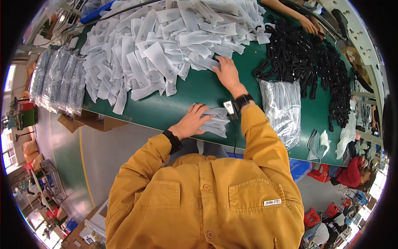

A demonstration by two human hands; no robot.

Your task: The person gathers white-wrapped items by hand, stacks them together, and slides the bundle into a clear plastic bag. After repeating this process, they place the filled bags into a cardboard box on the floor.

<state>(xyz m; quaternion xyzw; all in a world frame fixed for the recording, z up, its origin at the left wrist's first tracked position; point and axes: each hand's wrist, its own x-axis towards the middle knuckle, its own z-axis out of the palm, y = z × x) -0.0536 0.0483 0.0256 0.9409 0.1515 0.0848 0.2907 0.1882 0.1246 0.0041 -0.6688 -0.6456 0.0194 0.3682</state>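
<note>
My left hand (pixel 191 121) lies with spread fingers on a small stack of frosted plastic pouches (pixel 216 123) at the near edge of the green table. Out ahead and to the right, my right hand (pixel 228 75) reaches to the near edge of a large heap of similar pouches (pixel 159 58). Its thumb and fingers are apart and touch a single pouch (pixel 203 62) there; I see no firm grip on it. Between my hands, just right of the stack, stands a small black-and-white device (pixel 229 108) with a cable hanging from it.
Bundled pouches in clear bags (pixel 58 79) stand at the table's left end; another clear-bagged bundle (pixel 282 110) lies right of my right forearm. Black coiled cables (pixel 309 62) are heaped at the right, where another person's hands (pixel 309 25) work. An open cardboard box (pixel 93 120) sits below the left edge.
</note>
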